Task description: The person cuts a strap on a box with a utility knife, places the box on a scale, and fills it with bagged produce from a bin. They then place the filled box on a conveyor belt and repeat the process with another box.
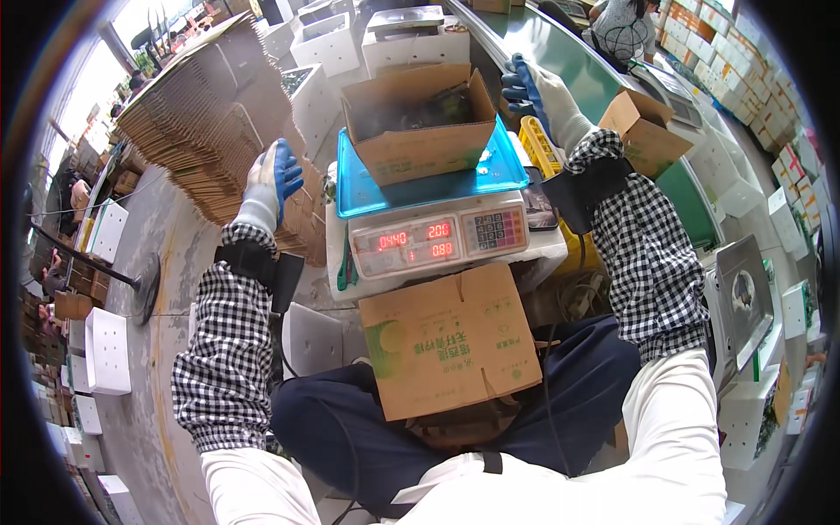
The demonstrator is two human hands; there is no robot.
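Before me an open cardboard box point(424, 156) rests on the blue tray point(353, 185) of a digital scale point(398, 245) with lit red figures. Dark and greenish contents, hard to make out, lie inside. My left hand point(273, 182), in a white glove with blue coating, is raised beside the tray's left edge, fingers stretched and holding nothing. Past the tray's right side, my right hand point(544, 94) is lifted in a matching glove, also open and apart from the box. A printed cardboard box point(451, 341) stands between my knees, against the scale's front.
Flattened cardboard boxes point(206, 122) form a tall stack at left. White foam boxes point(319, 44) stand behind the scale. A green conveyor belt point(560, 48) runs along the back right, near a small cardboard box point(643, 131) and a yellow crate point(538, 144). Another person point(621, 31) sits beyond.
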